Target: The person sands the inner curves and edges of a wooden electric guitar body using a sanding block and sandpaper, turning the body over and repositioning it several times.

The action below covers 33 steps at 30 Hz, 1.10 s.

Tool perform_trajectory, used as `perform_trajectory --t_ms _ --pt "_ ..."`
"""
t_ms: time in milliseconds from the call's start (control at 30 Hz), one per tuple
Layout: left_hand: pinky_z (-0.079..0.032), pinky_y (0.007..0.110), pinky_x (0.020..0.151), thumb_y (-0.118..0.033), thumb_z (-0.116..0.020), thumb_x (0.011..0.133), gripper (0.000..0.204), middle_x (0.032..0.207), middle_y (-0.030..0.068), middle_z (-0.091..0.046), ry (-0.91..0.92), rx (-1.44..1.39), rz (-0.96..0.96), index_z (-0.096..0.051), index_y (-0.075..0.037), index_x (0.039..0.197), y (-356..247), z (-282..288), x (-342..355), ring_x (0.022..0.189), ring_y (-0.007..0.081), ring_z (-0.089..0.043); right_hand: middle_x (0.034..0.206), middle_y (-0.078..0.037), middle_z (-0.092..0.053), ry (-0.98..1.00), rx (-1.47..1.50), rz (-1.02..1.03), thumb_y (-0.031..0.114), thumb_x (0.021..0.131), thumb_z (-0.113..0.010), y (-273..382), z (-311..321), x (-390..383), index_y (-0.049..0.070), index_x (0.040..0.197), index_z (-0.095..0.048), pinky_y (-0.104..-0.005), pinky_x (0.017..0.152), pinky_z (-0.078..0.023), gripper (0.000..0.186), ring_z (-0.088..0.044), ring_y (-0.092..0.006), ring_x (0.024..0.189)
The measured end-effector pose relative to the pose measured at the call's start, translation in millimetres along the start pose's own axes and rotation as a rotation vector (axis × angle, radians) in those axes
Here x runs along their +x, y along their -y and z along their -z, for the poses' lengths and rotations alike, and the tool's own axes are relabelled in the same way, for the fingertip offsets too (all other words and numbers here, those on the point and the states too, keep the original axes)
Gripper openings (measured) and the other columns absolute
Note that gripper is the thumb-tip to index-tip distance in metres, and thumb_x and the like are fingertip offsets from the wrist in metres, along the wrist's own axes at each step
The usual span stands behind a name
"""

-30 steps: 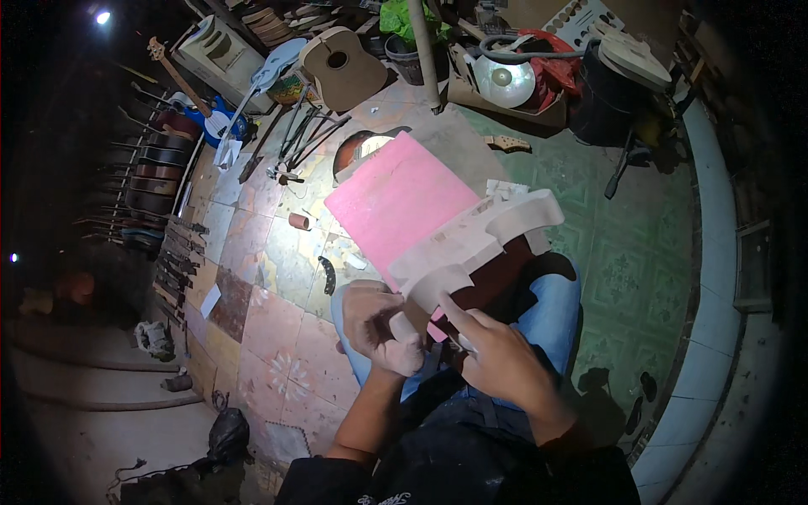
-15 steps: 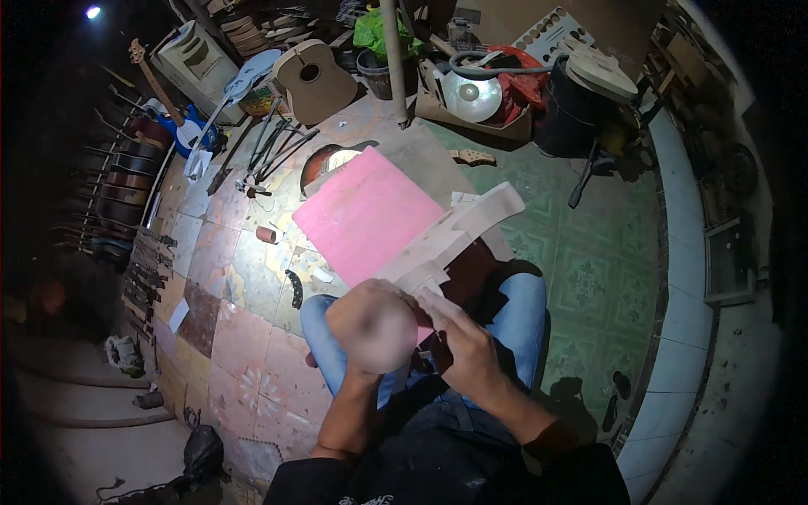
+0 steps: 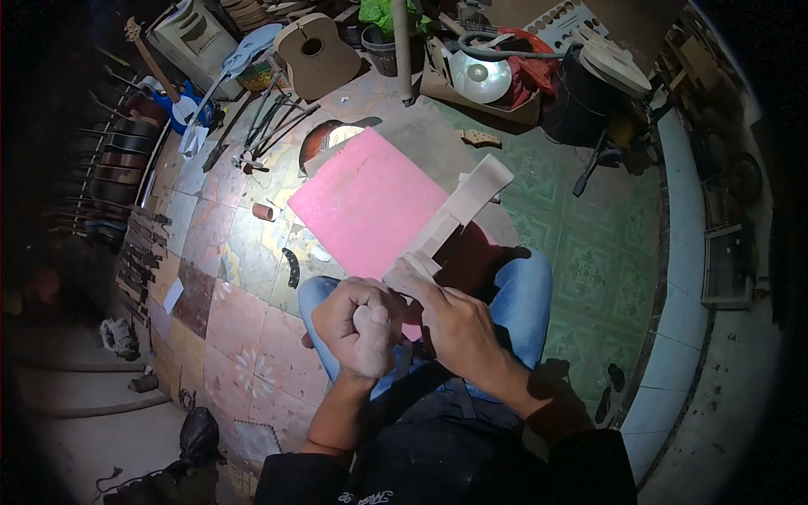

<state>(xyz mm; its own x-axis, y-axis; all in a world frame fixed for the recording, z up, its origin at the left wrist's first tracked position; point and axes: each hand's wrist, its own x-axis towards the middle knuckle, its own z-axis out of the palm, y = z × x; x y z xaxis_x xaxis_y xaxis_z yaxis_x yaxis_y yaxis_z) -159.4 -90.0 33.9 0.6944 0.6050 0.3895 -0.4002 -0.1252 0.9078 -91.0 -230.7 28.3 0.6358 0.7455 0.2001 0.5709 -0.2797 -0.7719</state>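
Note:
A pale, unfinished wooden guitar neck (image 3: 467, 206) slants up and right from my hands, over the edge of a pink sheet (image 3: 370, 202). Its far end is broad, and a stepped block shows near my fingers. My right hand (image 3: 459, 328) is closed over the near end, fingers pressed together across the wood. Right beside it, my left hand (image 3: 358, 326) is a dusty fist with the thumb folded over. What the fist holds is hidden. Both hands are above my lap, between my knees.
A sunburst guitar body (image 3: 324, 143) lies past the pink sheet, near a headstock piece (image 3: 480, 138). A brown cylinder (image 3: 263, 212) and a dark curved piece (image 3: 291, 268) lie left. Farther back stand an acoustic guitar body (image 3: 316, 63), a pole (image 3: 402, 50) and a black bucket (image 3: 576, 101).
My blurred left fist has become sharp and sits slightly left and higher. The guitar neck's far end has shifted a little left and tilted more steeply. My right hand stays closed on it.

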Motion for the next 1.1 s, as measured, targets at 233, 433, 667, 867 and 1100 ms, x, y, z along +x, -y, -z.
perform_trajectory --t_ms 233,433,667,867,1100 --pt "-0.048 0.03 0.057 -0.029 -0.062 0.097 0.037 0.068 0.0077 -0.06 -0.004 0.083 -0.094 -0.051 -0.002 0.075 7 9 -1 0.055 0.0145 -0.054 0.105 -0.023 -0.07 -0.021 0.069 -0.043 -0.005 0.085 -0.059 -3 -6 -6 0.01 0.141 -0.05 -0.0493 0.076 -0.056 0.059 -0.068 -0.0424 0.088" --pt "-0.048 0.031 0.061 -0.033 -0.06 0.094 0.038 0.066 0.0082 -0.056 -0.027 0.045 0.056 -0.05 -0.004 0.072 -1 12 -1 0.06 0.017 -0.054 0.117 -0.025 -0.066 -0.053 0.187 -0.068 -0.012 0.08 -0.053 13 -10 -12 0.005 0.138 -0.05 -0.0482 0.085 -0.055 0.06 -0.065 -0.0438 0.104" --pt "-0.044 0.03 0.059 -0.037 -0.064 0.088 0.041 0.07 0.0082 -0.048 -0.08 0.164 0.041 -0.049 -0.002 0.071 9 21 -2 0.06 0.0171 -0.052 0.09 -0.026 -0.069 -0.005 0.143 -0.085 -0.006 0.084 -0.051 11 -11 -6 0.009 0.142 -0.045 -0.0561 0.075 -0.054 0.061 -0.067 -0.0463 0.085" --pt "-0.044 0.03 0.059 -0.04 -0.066 0.087 0.044 0.068 0.008 -0.049 -0.053 0.259 -0.044 -0.049 -0.003 0.071 8 22 0 0.06 0.017 -0.052 0.097 -0.027 -0.068 0.016 0.145 -0.08 -0.004 0.083 -0.055 9 -15 5 0.011 0.144 -0.044 -0.0561 0.076 -0.054 0.064 -0.067 -0.0462 0.09" --pt "-0.042 0.028 0.06 -0.036 -0.062 0.089 0.04 0.067 0.0076 -0.051 0.007 0.312 -0.108 -0.05 -0.003 0.071 3 12 -2 0.06 0.0161 -0.052 0.109 -0.026 -0.067 0.015 0.199 -0.124 -0.005 0.084 -0.056 8 -7 10 0.011 0.141 -0.047 -0.0546 0.082 -0.054 0.06 -0.065 -0.0464 0.097"
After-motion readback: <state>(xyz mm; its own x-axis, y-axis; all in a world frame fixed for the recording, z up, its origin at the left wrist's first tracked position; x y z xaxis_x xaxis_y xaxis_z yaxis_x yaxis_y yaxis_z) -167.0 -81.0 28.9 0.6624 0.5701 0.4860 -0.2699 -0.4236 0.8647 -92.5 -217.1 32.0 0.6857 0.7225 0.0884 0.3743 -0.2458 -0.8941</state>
